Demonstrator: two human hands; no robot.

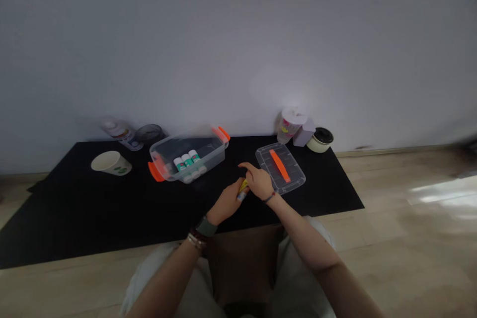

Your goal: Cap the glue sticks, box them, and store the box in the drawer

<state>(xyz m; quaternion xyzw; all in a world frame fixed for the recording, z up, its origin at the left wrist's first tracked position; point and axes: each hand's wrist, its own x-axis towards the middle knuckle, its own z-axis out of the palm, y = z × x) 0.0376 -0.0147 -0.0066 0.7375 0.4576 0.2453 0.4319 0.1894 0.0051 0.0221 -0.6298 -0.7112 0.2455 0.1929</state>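
Note:
My left hand is closed around a small yellow and pale blue tube, which may be a glue stick. Over the tube's upper end my right hand is bent, its fingers against the tube and the index finger reaching left. Part of the tube is hidden by both hands. To the left stands a clear plastic box with orange clips, no lid on it. Inside lie three white and green tubes side by side. The clear lid with an orange handle lies flat just right of my right hand.
Left of the box are a paper cup, a spray can and a dark round bowl. Along the wall at right stand a lidded cup, a pale box and a cream pot. The table is black.

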